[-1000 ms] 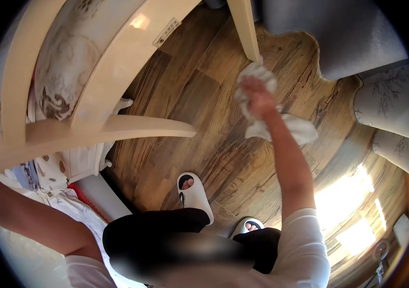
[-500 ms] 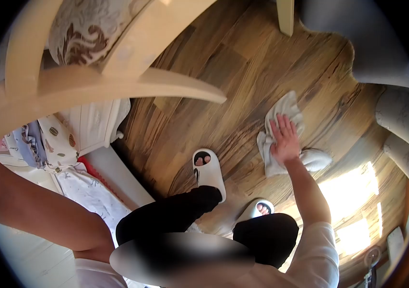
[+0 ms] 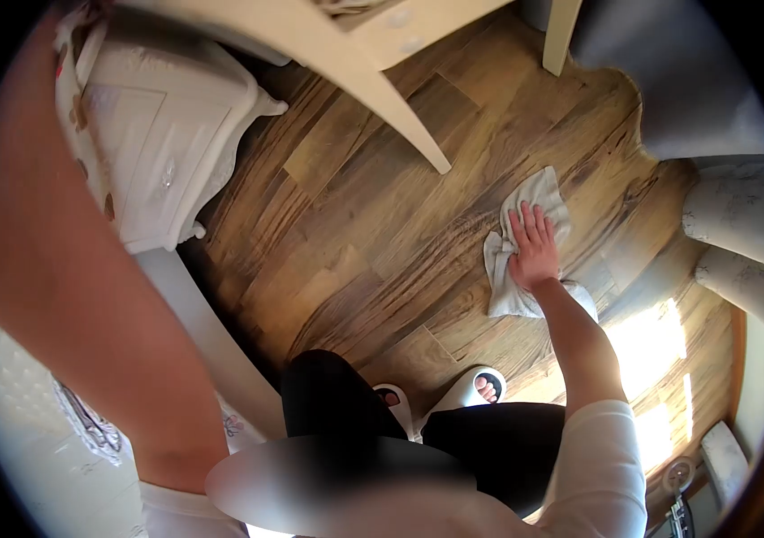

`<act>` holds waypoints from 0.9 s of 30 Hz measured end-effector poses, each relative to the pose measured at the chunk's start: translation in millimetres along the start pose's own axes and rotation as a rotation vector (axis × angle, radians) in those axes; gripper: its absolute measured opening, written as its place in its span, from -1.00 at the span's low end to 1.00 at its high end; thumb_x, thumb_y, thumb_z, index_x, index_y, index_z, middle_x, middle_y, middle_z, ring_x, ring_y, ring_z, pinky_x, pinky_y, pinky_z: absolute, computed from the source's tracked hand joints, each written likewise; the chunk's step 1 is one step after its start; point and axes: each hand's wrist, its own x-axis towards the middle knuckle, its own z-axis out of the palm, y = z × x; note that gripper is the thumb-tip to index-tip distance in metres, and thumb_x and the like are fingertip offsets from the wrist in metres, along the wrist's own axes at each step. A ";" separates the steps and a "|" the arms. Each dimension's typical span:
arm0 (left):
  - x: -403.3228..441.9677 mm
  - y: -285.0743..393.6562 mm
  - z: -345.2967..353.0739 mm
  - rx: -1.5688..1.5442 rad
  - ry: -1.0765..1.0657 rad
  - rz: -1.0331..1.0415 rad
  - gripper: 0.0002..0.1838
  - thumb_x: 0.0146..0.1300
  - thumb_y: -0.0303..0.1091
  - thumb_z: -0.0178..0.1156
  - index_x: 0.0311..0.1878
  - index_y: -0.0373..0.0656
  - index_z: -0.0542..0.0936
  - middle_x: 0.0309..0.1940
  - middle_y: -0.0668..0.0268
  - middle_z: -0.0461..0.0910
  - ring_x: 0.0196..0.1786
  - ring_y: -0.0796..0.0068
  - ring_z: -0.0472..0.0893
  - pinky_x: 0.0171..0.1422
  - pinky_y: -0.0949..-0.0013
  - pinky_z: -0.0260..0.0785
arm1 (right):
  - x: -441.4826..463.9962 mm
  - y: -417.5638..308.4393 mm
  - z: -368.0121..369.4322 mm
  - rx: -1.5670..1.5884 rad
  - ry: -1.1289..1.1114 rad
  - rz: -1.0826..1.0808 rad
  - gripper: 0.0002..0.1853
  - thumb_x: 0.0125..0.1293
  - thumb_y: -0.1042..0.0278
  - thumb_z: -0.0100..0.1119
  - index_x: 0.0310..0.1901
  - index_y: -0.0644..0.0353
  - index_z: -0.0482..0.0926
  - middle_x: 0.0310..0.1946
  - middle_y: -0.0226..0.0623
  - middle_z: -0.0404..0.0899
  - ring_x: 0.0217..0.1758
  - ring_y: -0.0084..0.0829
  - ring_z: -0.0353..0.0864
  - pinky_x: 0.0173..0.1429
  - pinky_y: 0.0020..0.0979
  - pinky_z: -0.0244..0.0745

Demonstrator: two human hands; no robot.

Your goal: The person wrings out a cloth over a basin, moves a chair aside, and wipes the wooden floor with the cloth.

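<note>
My right hand [image 3: 535, 247] lies flat on a pale grey-white cloth [image 3: 539, 190] on the wooden floor. Its fingers are stretched and slightly apart, pressing down on the crumpled fabric. At the left my forearm [image 3: 95, 296] reaches up to the top edge of the head view, where my left hand is cut off. A pale wooden chair [image 3: 382, 94] stands out of the top edge, one tapering leg pointing down toward the cloth; whether my left hand touches it does not show.
A white carved cabinet [image 3: 158, 134] stands at the upper left. Another pale leg [image 3: 562, 36] and a grey draped cloth [image 3: 669, 108] are at the upper right. Light upholstered shapes [image 3: 731, 215] line the right side. My slippered foot [image 3: 480, 387] is below the cloth.
The pale chair has shifted up and right, uncovering more of the cabinet. My left arm has swung upward. My left-side foot has drawn back, and the cloth's lower end has bunched nearer my right hand.
</note>
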 end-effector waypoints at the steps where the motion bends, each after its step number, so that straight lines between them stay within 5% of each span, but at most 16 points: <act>1: -5.0 -4.3 -8.0 0.016 0.013 -0.010 -0.49 0.14 -0.39 0.24 0.18 -0.11 0.39 0.05 0.09 0.44 0.09 0.15 0.45 0.14 0.13 0.28 | 2.7 -1.7 1.2 -0.013 -0.006 0.010 -0.09 0.03 0.36 0.11 0.52 -0.01 0.11 0.58 -0.18 -0.04 0.64 -0.05 -0.16 0.64 -0.01 -0.24; 6: -111.7 -5.8 -27.9 0.001 -0.093 -0.198 -0.70 0.16 -0.41 0.27 -0.02 -0.12 0.51 -0.14 0.21 0.53 -0.12 0.33 0.53 -0.10 0.31 0.35 | 22.6 -40.7 42.7 -0.001 -0.041 0.017 -0.17 0.16 0.50 -0.02 0.54 0.00 0.08 0.60 -0.20 -0.09 0.65 -0.06 -0.16 0.63 0.06 -0.24; 10: -279.6 32.3 -4.7 -0.335 -0.624 -0.548 -0.86 0.18 -0.43 0.29 -0.19 -0.13 0.60 -0.29 0.31 0.60 -0.28 0.48 0.60 -0.29 0.45 0.41 | 48.3 -151.7 91.0 -0.025 -0.111 -0.208 -0.21 0.23 0.31 0.00 0.54 0.02 0.06 0.59 -0.29 -0.04 0.65 -0.12 -0.14 0.64 0.03 -0.26; 12: -350.9 52.9 -3.0 -0.328 -0.707 -0.205 -0.85 0.08 -0.47 0.29 -0.25 -0.13 0.60 -0.43 0.32 0.56 -0.45 0.34 0.58 -0.39 0.33 0.42 | 41.6 -212.0 89.0 0.009 -0.264 -0.460 -0.25 0.24 0.29 0.01 0.51 0.02 0.13 0.57 -0.28 0.02 0.65 -0.17 -0.11 0.64 -0.03 -0.22; 13: -356.5 58.6 -9.6 -0.323 -0.739 -0.229 -0.85 0.09 -0.46 0.28 -0.24 -0.14 0.59 -0.44 0.31 0.55 -0.46 0.34 0.57 -0.39 0.32 0.42 | 27.4 -230.0 96.1 0.026 -0.336 -0.627 -0.27 0.23 0.29 0.02 0.49 0.02 0.18 0.56 -0.27 0.05 0.64 -0.19 -0.08 0.64 -0.07 -0.20; 16: -352.6 69.9 -29.2 -0.242 -0.776 -0.343 -0.83 0.13 -0.42 0.26 -0.20 -0.18 0.56 -0.49 0.31 0.50 -0.47 0.35 0.54 -0.40 0.29 0.40 | -6.3 -238.0 99.6 0.092 -0.359 -0.655 -0.32 0.19 0.31 0.06 0.43 -0.11 0.32 0.52 -0.27 0.14 0.61 -0.26 0.01 0.62 -0.13 -0.08; 18: -337.5 61.7 -41.1 -0.145 -0.773 -0.424 -0.80 0.14 -0.37 0.26 -0.19 -0.20 0.54 -0.50 0.32 0.47 -0.47 0.36 0.53 -0.41 0.29 0.38 | -1.5 -210.4 92.8 0.107 -0.316 -0.376 -0.34 0.14 0.28 0.13 0.36 -0.29 0.42 0.48 -0.28 0.20 0.58 -0.24 0.07 0.58 -0.08 0.03; 19: -330.1 60.2 -50.2 -0.085 -0.745 -0.457 -0.75 0.08 -0.35 0.26 -0.19 -0.20 0.51 -0.47 0.30 0.48 -0.44 0.36 0.55 -0.41 0.29 0.35 | 12.6 -199.2 85.8 -0.135 -0.245 -0.246 -0.32 0.17 0.24 0.12 0.41 -0.26 0.36 0.53 -0.21 0.10 0.59 -0.09 0.03 0.57 0.04 -0.02; 21: -325.4 68.4 -71.5 0.137 -0.844 -0.451 -0.77 0.04 -0.35 0.24 -0.24 -0.20 0.50 -0.46 0.29 0.49 -0.43 0.36 0.54 -0.41 0.29 0.33 | 49.4 -176.2 79.3 -0.192 0.027 -0.048 -0.26 0.21 0.20 0.06 0.49 -0.26 0.21 0.57 -0.12 -0.02 0.60 0.03 -0.05 0.58 0.12 -0.11; 22: -326.6 72.4 -79.8 0.246 -0.892 -0.447 -0.77 0.02 -0.34 0.23 -0.26 -0.20 0.49 -0.46 0.28 0.50 -0.43 0.35 0.54 -0.41 0.29 0.32 | 65.6 -173.4 77.8 -0.149 -0.006 -0.023 -0.21 0.24 0.21 0.01 0.55 -0.25 0.07 0.58 -0.05 -0.09 0.61 0.14 -0.14 0.60 0.13 -0.20; 27: -337.8 89.4 -120.8 0.405 -1.025 -0.590 -0.84 -0.05 -0.38 0.21 -0.37 -0.21 0.53 -0.57 0.30 0.47 -0.48 0.38 0.51 -0.42 0.31 0.30 | 101.3 -251.6 107.0 -0.257 -0.095 -0.312 -0.22 0.27 0.26 -0.05 0.55 0.02 0.03 0.59 -0.19 -0.08 0.63 0.01 -0.15 0.64 -0.04 -0.27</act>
